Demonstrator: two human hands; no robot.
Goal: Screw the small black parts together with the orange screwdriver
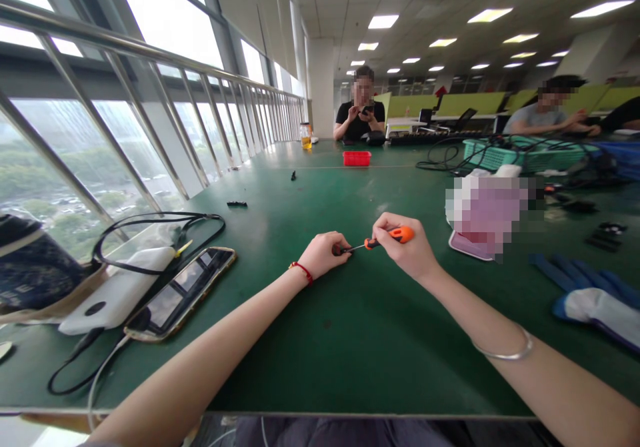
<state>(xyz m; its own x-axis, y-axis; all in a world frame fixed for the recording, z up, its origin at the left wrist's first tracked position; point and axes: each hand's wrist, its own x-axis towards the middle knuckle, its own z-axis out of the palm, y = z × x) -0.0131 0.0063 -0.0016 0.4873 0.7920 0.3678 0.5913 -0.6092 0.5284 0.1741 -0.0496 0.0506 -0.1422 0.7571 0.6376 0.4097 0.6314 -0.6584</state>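
An orange-and-black screwdriver (403, 234) is gripped by its handle in my right hand (407, 250), its thin metal shaft pointing left. My left hand (324, 255), with a red string bracelet at the wrist, pinches a small black part (342, 250) against the green table. The screwdriver's tip meets this part or lies right at it; the exact contact is too small to make out. Fingers cover much of the part.
At left lie a phone (183, 293), a white power bank (117, 291) and black cables. Small black pieces (237, 204) lie farther up. At right are a blue-and-white glove (595, 300) and a teal basket (530, 157). A red tray (357, 159) stands ahead, near a seated person (363, 110).
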